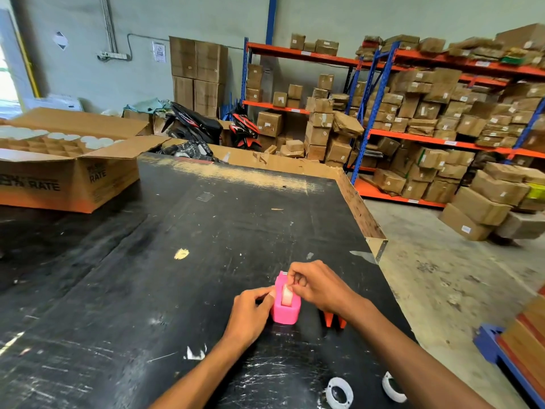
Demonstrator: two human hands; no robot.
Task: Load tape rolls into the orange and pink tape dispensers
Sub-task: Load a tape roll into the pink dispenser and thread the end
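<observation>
Pink tape dispenser: stood upright on the black worktop, near its right-hand edge, between the two hands. A pale tape roll is seen seated in its well, so loading of this unit is judged largely done; the free end appears to be drawn toward the cutter at the far end, though the strip itself is too fine to be made out.

Left hand: laid against the dispenser's left side, fingers closed on the body to steady it.

Right hand: held over the top of the dispenser, thumb and forefinger pressed together in a pinch at the roll's upper edge, seemingly on the tape end.

Orange tape dispenser: set just beside the pink one, to its right, mostly hidden under the right wrist. Whether a roll is fitted cannot be told.

Two white rings, apparently spare rolls or cores, are lying at the near edge of the worktop.

Remaining, by judgement: threading to be finished on the pink unit; the orange unit to be checked or loaded.

An open cardboard box is noted at far left.
</observation>
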